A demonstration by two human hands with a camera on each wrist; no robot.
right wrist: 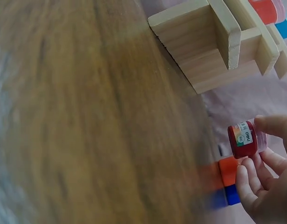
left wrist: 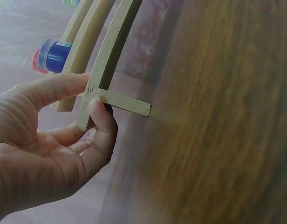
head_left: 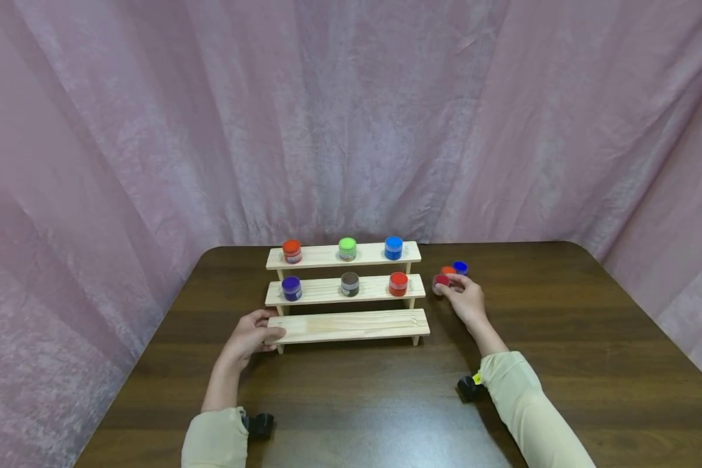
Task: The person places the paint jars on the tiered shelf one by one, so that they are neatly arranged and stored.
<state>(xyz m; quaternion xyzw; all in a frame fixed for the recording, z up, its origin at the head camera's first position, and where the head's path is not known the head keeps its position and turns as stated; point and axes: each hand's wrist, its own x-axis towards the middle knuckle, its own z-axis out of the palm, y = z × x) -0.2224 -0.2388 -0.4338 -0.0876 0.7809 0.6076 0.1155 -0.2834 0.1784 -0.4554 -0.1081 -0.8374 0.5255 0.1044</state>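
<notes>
A three-tier wooden rack [head_left: 351, 325] stands at the middle of the table. My left hand [head_left: 254, 335] grips the left end of its lowest shelf, thumb on top and fingers beneath, as the left wrist view shows. To the right of the rack, my right hand [head_left: 467, 300] pinches a small dark red paint jar [right wrist: 244, 140] by its clear lid between thumb and fingers. Close beyond that jar, an orange jar [right wrist: 228, 171] and a dark blue jar [head_left: 460, 267] stand on the table.
The top shelf bears a red-orange jar [head_left: 292, 251], a green jar [head_left: 348, 248] and a blue jar [head_left: 394, 247]. On the middle shelf are a purple jar [head_left: 291, 288], a grey-brown jar [head_left: 350, 283] and a red jar [head_left: 398, 283]. A pink curtain [head_left: 351, 130] hangs behind the table.
</notes>
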